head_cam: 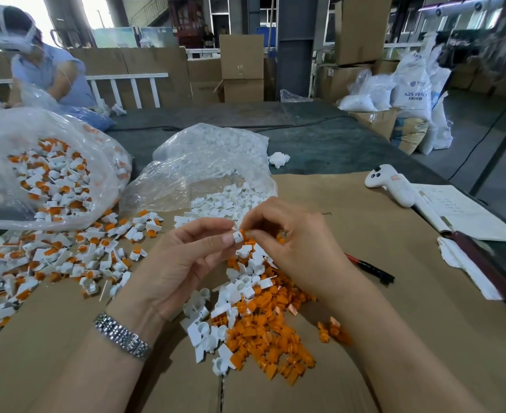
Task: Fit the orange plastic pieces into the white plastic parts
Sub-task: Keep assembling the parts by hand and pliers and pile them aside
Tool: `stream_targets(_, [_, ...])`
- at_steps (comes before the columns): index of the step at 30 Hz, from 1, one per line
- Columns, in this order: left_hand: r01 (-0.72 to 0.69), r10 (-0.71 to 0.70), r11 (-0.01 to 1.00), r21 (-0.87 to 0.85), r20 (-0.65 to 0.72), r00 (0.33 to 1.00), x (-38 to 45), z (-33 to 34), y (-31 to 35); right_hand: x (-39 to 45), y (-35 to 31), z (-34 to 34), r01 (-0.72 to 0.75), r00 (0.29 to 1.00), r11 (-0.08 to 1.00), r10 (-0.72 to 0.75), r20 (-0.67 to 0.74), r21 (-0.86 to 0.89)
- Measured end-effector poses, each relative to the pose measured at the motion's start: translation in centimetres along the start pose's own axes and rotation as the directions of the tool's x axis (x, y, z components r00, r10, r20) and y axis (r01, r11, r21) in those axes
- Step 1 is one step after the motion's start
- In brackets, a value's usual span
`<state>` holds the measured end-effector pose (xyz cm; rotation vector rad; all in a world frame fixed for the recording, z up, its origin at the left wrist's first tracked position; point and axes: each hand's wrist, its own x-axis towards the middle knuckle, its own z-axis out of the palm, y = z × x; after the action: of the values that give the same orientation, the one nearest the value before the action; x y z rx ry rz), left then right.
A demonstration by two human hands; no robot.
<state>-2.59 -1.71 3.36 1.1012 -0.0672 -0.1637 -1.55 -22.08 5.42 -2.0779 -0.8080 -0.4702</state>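
Cardboard (394, 293) under hands; L hand (183, 260) pinches white part (236, 237), R hand (293, 242) pinches orange piece (243, 233); boxes (241, 67) far beyond.

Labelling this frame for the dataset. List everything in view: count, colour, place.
white part: one, white, pinched in left fingers
orange piece: one, orange, pinched in right fingers, against the white part
loose orange pieces: many, orange, pile under the hands
loose white parts: many, white, beside that pile
fitted parts: many, white and orange, spread at left
left bag: one, clear, holds fitted parts
middle bag: one, clear, holds white parts
cardboard: brown, covers the table
controller: one, white, far right
notebook: one, white, right edge
pen: one, red and black, beside right wrist
watch: one, silver, left wrist
left hand: one
right hand: one
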Motion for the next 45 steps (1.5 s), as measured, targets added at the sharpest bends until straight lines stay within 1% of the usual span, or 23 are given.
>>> stream_targets(6, [0.006,-0.006,1.0,-0.002,-0.019,1.0,-0.1,-0.1,-0.1,0.1,-0.2,0.3,0.066,0.998,0.995,-0.066,-0.005,-0.079])
stream_targets(8, [-0.001,0.002,0.999,0.033,-0.036,0.999,-0.1,-0.1,-0.2,0.1,-0.2,0.3,0.033,0.999,0.999,-0.033,0.013,-0.04])
stream_targets(11, [-0.071,0.078,0.98,0.187,-0.032,0.996,-0.5,0.2,-0.1,0.0,0.0,0.4,-0.064,0.997,0.997,0.062,0.036,0.049])
stream_targets(13, [-0.149,0.172,0.919,0.364,-0.029,0.985,-0.9,0.6,-0.1,0.0,0.0,0.6,-0.114,0.993,0.992,0.111,0.047,0.061])
stream_targets(15, [-0.22,0.272,0.798,0.561,-0.008,0.962,-1.2,0.8,-0.4,-0.1,0.0,1.0,-0.172,0.984,0.984,0.169,0.063,0.053])
stream_targets(16, [-0.244,0.304,0.751,0.614,0.007,0.953,-1.2,0.8,-0.5,-0.1,0.0,1.2,-0.205,0.977,0.977,0.201,0.065,0.061])
stream_targets(18, [-0.257,0.333,0.718,0.646,0.005,0.943,-1.2,0.7,-0.6,-0.1,0.0,1.1,-0.267,0.963,0.954,0.26,0.07,0.137])
stream_targets(19, [-0.248,0.332,0.725,0.642,-0.011,0.943,-1.1,0.8,-0.5,0.0,0.1,0.9,-0.286,0.958,0.939,0.274,0.087,0.192])
stream_targets(20, [-0.232,0.313,0.761,0.606,-0.029,0.949,-1.1,0.8,-0.4,0.0,0.1,0.6,-0.295,0.955,0.924,0.274,0.118,0.245])
stream_targets(22, [-0.197,0.234,0.889,0.413,-0.041,0.971,-1.0,0.8,0.0,-0.1,0.1,0.2,-0.282,0.955,0.912,0.237,0.178,0.297])
stream_targets(23, [-0.179,0.198,0.933,0.313,-0.03,0.98,-1.0,0.8,0.1,-0.1,0.0,0.2,-0.267,0.958,0.918,0.22,0.183,0.295])
stream_targets(24, [-0.17,0.181,0.952,0.253,-0.021,0.983,-1.0,0.8,0.2,-0.1,0.0,0.2,-0.255,0.962,0.922,0.213,0.17,0.292])
stream_targets(25, [-0.172,0.181,0.957,0.234,-0.015,0.983,-1.0,0.8,0.2,-0.1,0.0,0.2,-0.248,0.966,0.922,0.212,0.149,0.296])
stream_targets(29, [-0.231,0.246,0.924,0.304,-0.012,0.969,-1.3,1.4,0.1,-0.3,0.1,0.3,-0.186,0.982,0.95,0.171,0.08,0.252])
stream_targets(33, [-0.246,0.273,0.921,0.303,-0.048,0.961,-1.4,1.4,0.2,-0.2,-0.2,0.7,-0.088,0.996,0.985,0.086,0.02,0.148])
stream_targets(36, [-0.229,0.261,0.92,0.319,-0.06,0.964,-1.4,1.4,0.2,-0.2,-0.2,0.8,-0.078,0.997,0.988,0.078,0.008,0.135])
stream_targets(39, [-0.214,0.261,0.894,0.394,-0.068,0.963,-1.5,1.6,0.2,-0.2,0.0,0.8,-0.083,0.997,0.989,0.083,0.005,0.123])
stream_targets(41, [-0.211,0.249,0.901,0.379,-0.054,0.967,-1.6,1.6,0.3,-0.2,0.1,0.9,-0.09,0.996,0.988,0.089,0.009,0.128])
stream_targets(45, [-0.124,0.136,0.957,0.261,-0.032,0.99,-1.5,1.2,0.5,-0.2,0.1,0.9,-0.093,0.996,0.988,0.093,0.006,0.119])
